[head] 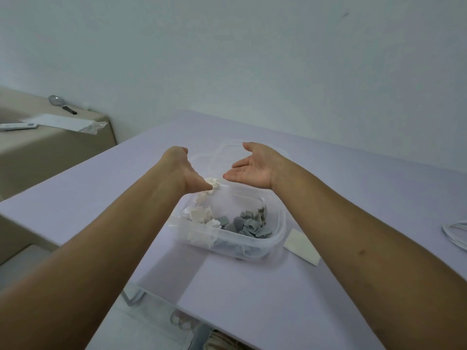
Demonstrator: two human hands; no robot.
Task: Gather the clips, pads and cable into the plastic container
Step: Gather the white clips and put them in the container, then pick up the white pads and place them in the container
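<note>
The right hand (252,168) is spread loose, palm turned inward, holding nothing. The left hand (185,173) has its fingers curled, with white clips (211,185) at its thumb tip, though I cannot tell whether it pinches them or they are free. Both hands hover over the far rim of the plastic container (279,223), which stands mid-table (101,198) (its clear lid (217,157) lies just behind). More white clips fill its left side, grey clips (249,223) its right. A white pad (300,246) lies just beside its near right corner; the cable (456,234) lies at the table's right edge, well apart
</note>
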